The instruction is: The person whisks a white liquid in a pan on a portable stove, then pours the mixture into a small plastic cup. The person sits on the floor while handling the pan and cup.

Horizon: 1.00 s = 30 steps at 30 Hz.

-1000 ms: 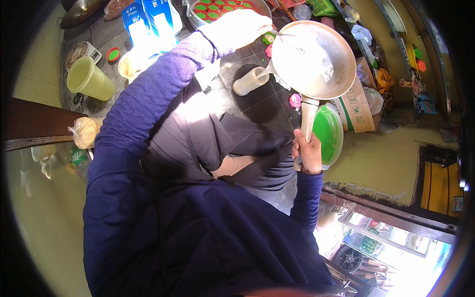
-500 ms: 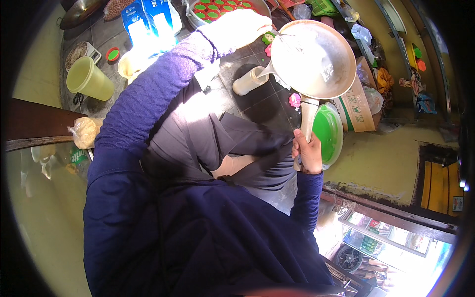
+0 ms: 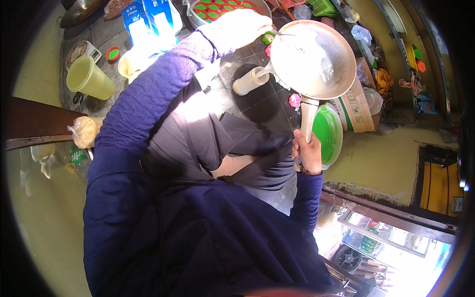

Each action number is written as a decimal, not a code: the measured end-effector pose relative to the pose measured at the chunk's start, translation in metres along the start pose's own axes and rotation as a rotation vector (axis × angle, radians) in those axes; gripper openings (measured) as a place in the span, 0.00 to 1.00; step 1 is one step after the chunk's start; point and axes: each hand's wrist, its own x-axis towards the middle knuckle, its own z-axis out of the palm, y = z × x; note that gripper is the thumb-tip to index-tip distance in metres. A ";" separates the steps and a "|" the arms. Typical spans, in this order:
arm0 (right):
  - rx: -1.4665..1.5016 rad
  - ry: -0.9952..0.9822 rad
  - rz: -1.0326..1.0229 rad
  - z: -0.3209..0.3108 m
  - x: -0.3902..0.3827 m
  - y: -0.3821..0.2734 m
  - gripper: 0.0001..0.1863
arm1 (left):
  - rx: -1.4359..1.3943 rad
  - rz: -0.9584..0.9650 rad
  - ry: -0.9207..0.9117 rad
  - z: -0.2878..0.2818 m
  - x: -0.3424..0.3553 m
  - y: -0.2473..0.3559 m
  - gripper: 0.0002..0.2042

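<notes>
Closed around the handle of a pale round pan is my right hand. The pan is tilted over an upright cylindrical container on the dark tiles, and a pale stream runs from its left rim into the container's mouth. My left hand, washed out by glare, is at the pan's upper left with closed fingers on a metal utensil that reaches into the pan. Just below the pan lies a pink flower-shaped piece; a tub of green stuff stands beside my right hand.
At left stand a yellow bucket, a scale and blue-white packs. Behind my left hand is a large metal tray with red-green cups. Cardboard and cluttered shelving are at right; a bagged item sits at far left.
</notes>
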 end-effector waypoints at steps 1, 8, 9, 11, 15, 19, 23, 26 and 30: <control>-0.002 0.002 0.000 0.000 0.000 0.000 0.11 | 0.004 0.020 0.015 -0.001 0.000 0.000 0.16; -0.003 0.006 0.006 0.001 -0.001 -0.002 0.11 | -0.011 0.086 0.098 -0.005 -0.003 0.002 0.16; -0.004 0.008 0.009 0.001 -0.001 -0.002 0.11 | 0.000 0.073 0.086 -0.006 -0.003 0.003 0.16; -0.002 0.005 0.003 0.002 -0.001 -0.001 0.11 | -0.004 0.039 0.057 -0.008 -0.003 0.004 0.16; 0.001 0.003 0.007 0.001 0.000 0.000 0.11 | 0.029 0.084 0.107 -0.011 -0.006 0.006 0.15; -0.036 -0.004 0.010 0.000 0.000 0.000 0.11 | 0.017 0.067 0.106 -0.012 -0.007 0.005 0.14; -0.028 -0.008 0.004 0.000 0.000 -0.001 0.12 | -0.003 0.043 0.069 -0.014 -0.008 0.002 0.13; -0.031 -0.009 -0.003 0.000 0.000 -0.001 0.12 | 0.051 0.160 0.136 -0.015 -0.014 -0.003 0.13; -0.010 0.004 -0.012 0.000 0.000 -0.002 0.11 | 0.107 0.220 0.258 -0.012 -0.022 -0.008 0.13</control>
